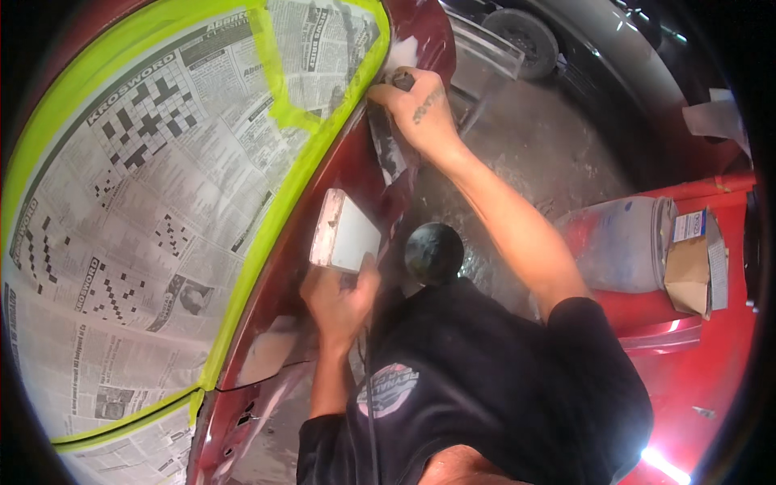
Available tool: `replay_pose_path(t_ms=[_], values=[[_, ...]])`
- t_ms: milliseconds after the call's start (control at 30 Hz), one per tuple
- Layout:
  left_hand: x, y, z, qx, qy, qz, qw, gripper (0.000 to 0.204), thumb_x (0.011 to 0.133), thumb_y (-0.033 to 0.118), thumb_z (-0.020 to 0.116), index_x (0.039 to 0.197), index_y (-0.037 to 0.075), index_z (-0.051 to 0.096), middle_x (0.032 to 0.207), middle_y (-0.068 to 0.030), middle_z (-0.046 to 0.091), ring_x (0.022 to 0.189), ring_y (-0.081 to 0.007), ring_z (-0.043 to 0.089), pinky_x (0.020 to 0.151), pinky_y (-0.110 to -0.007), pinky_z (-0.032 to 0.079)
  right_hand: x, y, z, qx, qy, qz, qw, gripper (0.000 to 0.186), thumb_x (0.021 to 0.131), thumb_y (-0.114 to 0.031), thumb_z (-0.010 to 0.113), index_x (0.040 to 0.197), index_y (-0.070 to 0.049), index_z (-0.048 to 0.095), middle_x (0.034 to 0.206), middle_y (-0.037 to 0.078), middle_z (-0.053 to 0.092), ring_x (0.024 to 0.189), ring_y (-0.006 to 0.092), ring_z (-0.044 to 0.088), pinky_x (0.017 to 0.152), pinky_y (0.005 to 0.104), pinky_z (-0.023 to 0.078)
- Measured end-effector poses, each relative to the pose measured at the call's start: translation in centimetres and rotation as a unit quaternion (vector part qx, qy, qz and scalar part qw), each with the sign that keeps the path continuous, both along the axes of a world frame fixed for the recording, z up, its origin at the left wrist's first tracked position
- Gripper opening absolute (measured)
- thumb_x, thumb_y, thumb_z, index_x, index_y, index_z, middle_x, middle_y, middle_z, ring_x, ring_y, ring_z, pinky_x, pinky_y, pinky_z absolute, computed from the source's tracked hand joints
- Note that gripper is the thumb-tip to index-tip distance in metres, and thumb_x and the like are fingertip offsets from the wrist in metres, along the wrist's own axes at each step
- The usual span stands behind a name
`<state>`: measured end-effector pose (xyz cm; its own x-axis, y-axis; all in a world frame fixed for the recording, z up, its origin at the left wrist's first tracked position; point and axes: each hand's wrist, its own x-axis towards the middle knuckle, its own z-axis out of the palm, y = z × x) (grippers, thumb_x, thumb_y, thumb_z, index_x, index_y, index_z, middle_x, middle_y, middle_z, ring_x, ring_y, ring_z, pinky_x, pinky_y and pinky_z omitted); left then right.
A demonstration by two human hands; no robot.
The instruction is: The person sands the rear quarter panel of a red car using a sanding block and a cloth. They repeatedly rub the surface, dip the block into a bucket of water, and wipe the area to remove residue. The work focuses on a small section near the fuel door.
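My left hand (341, 287) grips a pale rectangular slab (349, 230) with a stained, lighter side edge, held beside the dark red car body panel (335, 178). My right hand (416, 109) is pinched on a small dark object (402, 79), partly hidden by the fingers, at the panel's edge near a white patch (402, 50). To the left, newspaper masking (153, 226) covers a large area, bordered by yellow-green tape (242, 283). Another light grey patch (263, 356) shows lower on the panel.
A red surface (719, 356) at the right carries a translucent container (614, 242) and an open cardboard box (691, 279). A dark round object (434, 250) is below my hands over the wet-looking floor (501, 162). A wheel (521, 44) and dark curved bodywork are at the top right.
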<state>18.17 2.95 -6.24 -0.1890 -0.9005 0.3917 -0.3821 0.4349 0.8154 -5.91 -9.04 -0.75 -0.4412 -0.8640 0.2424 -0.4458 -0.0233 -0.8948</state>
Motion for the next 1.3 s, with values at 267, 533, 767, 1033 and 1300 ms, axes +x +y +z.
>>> replay_pose_path(t_ms=[267,533,767,1033,1300], values=[[0.2,0.1,0.0,-0.009,0.000,-0.004,1.000,0.019,0.083,0.007,0.081,0.102,0.003,0.079,0.095,-0.0149,0.078,0.081,-0.0336,0.075,0.073,-0.041,0.058,-1.7,-0.9,0.2,-0.033,0.018,0.075,0.996,0.034,0.086,-0.026,0.071,0.096,0.006,0.078,0.083,0.026,0.075,0.080,0.0310,0.076,0.074,0.0406,0.056],[0.0,0.3,-0.3,0.025,0.012,0.007,1.000,0.021,0.083,0.008,0.081,0.103,0.003,0.079,0.096,-0.0157,0.078,0.084,-0.0342,0.075,0.076,-0.041,0.058,0.0,3.0,0.5,0.018,-0.020,0.122,0.992,0.029,0.086,-0.024,0.076,0.090,0.004,0.077,0.080,0.016,0.075,0.075,0.0211,0.071,0.072,0.0379,0.055],[-0.5,0.5,-0.4,-0.004,-0.022,0.018,1.000,0.021,0.082,0.009,0.080,0.102,0.003,0.079,0.096,-0.0163,0.078,0.084,-0.0336,0.076,0.078,-0.040,0.058,-5.3,5.0,0.7,-0.058,0.104,0.115,0.986,0.023,0.089,-0.019,0.076,0.105,-0.002,0.078,0.094,0.010,0.078,0.083,0.0200,0.074,0.073,0.0347,0.057],[-2.0,2.7,0.0,0.111,0.034,0.124,0.985,0.024,0.083,0.013,0.076,0.102,-0.002,0.078,0.088,-0.0067,0.077,0.080,-0.0139,0.069,0.075,-0.032,0.055,-3.0,-0.8,2.9,-0.477,0.531,0.245,0.655,0.015,0.078,-0.018,0.070,0.090,-0.009,0.070,0.092,0.002,0.066,0.087,0.0218,0.067,0.075,0.0362,0.054],[-4.3,15.9,-12.3,0.214,0.079,0.402,0.887,0.030,0.085,0.017,0.078,0.105,-0.006,0.078,0.088,-0.0108,0.077,0.082,-0.0142,0.068,0.077,-0.036,0.055,-1.8,-2.5,0.4,-0.489,0.503,0.313,0.640,0.007,0.081,-0.017,0.068,0.081,-0.011,0.066,0.088,0.003,0.063,0.090,0.0210,0.067,0.079,0.0351,0.054]])
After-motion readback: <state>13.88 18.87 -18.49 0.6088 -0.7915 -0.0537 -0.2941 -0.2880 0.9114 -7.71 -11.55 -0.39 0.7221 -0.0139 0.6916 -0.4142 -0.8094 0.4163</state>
